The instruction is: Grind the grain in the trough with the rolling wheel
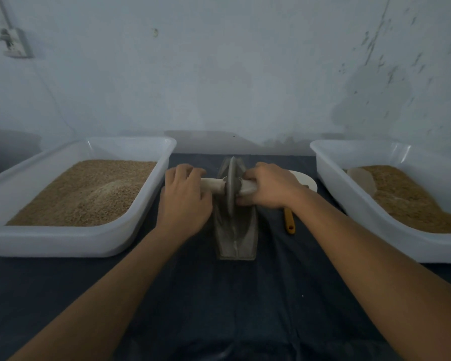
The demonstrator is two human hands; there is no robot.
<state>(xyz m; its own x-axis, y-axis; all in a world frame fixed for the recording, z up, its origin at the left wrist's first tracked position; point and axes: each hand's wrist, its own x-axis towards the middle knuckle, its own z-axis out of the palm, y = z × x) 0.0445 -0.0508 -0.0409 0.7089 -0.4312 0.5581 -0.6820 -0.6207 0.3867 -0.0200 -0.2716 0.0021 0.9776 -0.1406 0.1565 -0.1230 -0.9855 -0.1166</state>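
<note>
A narrow grey trough [236, 237] stands lengthwise on the dark cloth at the middle of the table. A grey disc-shaped rolling wheel [231, 190] stands upright in it, toward the far half. A pale wooden axle [214, 185] runs through the wheel. My left hand [185, 198] grips the axle's left end and my right hand [270, 186] grips its right end. The grain inside the trough is hidden from this angle.
A white tub [63, 241] of brown grain sits at the left, a second white tub [354, 204] with grain and a pale scoop [361, 179] at the right. A white dish [306, 179] and an orange-handled tool [289, 222] lie right of the trough. A wall stands close behind.
</note>
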